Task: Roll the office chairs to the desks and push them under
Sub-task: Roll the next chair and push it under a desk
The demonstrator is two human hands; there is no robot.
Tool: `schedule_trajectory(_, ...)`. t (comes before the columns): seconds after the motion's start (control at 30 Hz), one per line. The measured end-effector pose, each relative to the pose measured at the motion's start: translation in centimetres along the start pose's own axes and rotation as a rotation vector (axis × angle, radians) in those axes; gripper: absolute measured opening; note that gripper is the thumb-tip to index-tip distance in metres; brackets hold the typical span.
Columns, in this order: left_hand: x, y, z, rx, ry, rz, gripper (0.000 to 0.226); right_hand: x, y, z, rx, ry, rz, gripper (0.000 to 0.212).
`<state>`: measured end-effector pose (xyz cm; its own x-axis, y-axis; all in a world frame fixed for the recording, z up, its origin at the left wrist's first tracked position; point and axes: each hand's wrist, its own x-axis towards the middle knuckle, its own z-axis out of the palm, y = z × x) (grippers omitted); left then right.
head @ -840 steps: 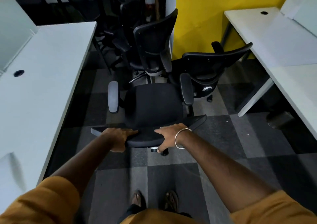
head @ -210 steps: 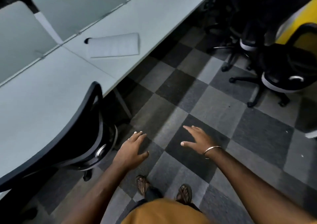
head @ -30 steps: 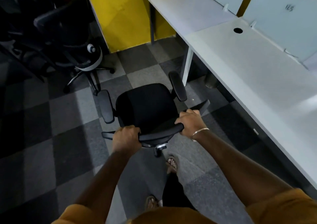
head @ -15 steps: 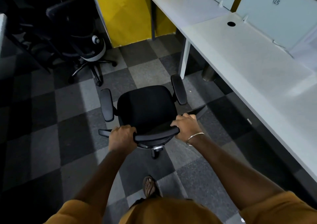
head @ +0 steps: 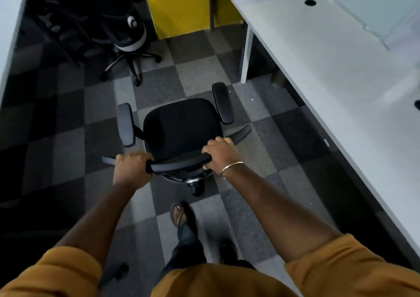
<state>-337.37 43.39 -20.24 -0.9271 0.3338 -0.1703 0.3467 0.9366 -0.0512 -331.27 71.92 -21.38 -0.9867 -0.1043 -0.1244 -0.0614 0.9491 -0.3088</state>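
While both feet point(head: 181, 215) are seen on the checkered floor point(head: 68, 151), the chair point(head: 179, 126) is held just ahead. The left hand point(head: 130, 169) is curled round the backrest's top rail point(head: 177, 163); the right hand point(head: 221, 153) is wrapped over the same rail, so each grip is clamped on it. The rail is judged stiff, a sound hold. On castors the chair should roll lightly and may swivel; even push advised. Armrests may catch the edge. The surface point(head: 329, 69) lies to the right, chair not yet under it. A second chair point(head: 127, 37) stands beyond.
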Motion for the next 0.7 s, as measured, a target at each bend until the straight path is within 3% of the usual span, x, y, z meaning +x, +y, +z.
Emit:
schedule_trajectory(0.37, -17.6, 6.8, 2.6, -0.078, 0.035, -0.036, 0.024, -14.1, -0.1, 1.6, -0.084, -0.023, -0.062, 0.050)
schedule_trajectory(0.53, -24.8, 8.4, 4.1, -0.108, 0.047, -0.002, 0.027, -21.0, -1.7, 2.8, -0.112, -0.027, -0.011, 0.051)
schedule_trajectory(0.7, -31.2, 9.1, 5.5, -0.128, 0.057, 0.043, 0.036, -28.2, -4.4, 5.1, -0.084, 0.069, 0.127, 0.052)
